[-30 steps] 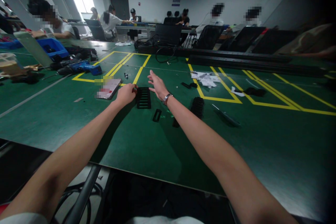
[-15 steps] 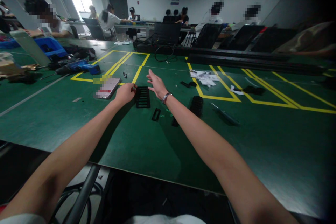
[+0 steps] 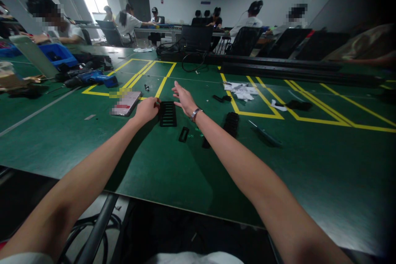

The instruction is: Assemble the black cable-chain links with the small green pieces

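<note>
A black slotted plastic part (image 3: 168, 114) lies flat on the green table (image 3: 148, 161) in front of me. My left hand (image 3: 147, 109) is curled at its left edge, fingertips pressed on the part. My right hand (image 3: 184, 97) hovers just right of and beyond the part, fingers stretched out and apart, holding nothing; a watch sits on that wrist. A small black frame piece (image 3: 183, 134) lies just in front of the part.
A phone (image 3: 126, 103) lies left of my left hand. A black ribbed piece (image 3: 232, 123) and white paper scraps (image 3: 243, 90) lie to the right. A blue drill (image 3: 95, 77) and a blue bin (image 3: 58, 55) sit far left. Several people sit at tables behind.
Both hands stay in place at the slotted part. The view has shifted slightly; nothing was picked up or let go.
</note>
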The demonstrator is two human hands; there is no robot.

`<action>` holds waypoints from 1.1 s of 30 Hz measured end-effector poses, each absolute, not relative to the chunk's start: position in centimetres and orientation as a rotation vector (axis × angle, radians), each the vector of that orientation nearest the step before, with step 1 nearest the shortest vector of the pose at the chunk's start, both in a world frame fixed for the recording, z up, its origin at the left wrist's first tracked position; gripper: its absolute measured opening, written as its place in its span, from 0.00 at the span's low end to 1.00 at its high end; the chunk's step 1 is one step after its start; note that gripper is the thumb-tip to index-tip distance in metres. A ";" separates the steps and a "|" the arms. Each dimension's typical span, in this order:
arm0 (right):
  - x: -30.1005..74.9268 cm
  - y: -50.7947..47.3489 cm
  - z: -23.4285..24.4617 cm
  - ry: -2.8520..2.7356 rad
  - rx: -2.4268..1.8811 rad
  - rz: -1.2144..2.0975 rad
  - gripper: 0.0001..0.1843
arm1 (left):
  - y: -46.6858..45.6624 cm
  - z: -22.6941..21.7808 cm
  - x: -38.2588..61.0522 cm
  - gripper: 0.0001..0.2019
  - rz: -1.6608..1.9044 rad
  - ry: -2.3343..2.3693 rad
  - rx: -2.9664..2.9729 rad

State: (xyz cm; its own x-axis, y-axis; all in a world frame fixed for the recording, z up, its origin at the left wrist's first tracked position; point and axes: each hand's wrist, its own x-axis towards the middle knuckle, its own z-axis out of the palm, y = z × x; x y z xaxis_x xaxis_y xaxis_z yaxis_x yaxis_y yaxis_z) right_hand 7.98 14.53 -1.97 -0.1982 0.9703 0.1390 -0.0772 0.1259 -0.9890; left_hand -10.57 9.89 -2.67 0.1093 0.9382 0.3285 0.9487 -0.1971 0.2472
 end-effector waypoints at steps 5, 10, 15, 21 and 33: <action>8.0 14.4 -1.8 -1.380 -0.977 1.282 0.40 | 9.9 -2.6 -10.5 0.15 -0.647 -2.010 -2.315; 7.9 14.5 -1.8 -1.377 -0.989 1.274 0.39 | 9.9 -2.8 -10.5 0.15 -0.658 -2.004 -2.317; 7.9 14.5 -1.9 -1.371 -0.974 1.277 0.39 | 10.0 -2.8 -10.6 0.15 -0.665 -1.994 -2.320; 8.0 14.5 -1.8 -1.388 -0.968 1.273 0.39 | 10.0 -2.8 -10.6 0.15 -0.668 -1.981 -2.317; 8.4 15.1 -0.2 -1.274 -1.031 1.184 0.38 | 10.0 -2.8 -10.7 0.15 -0.670 -1.998 -2.317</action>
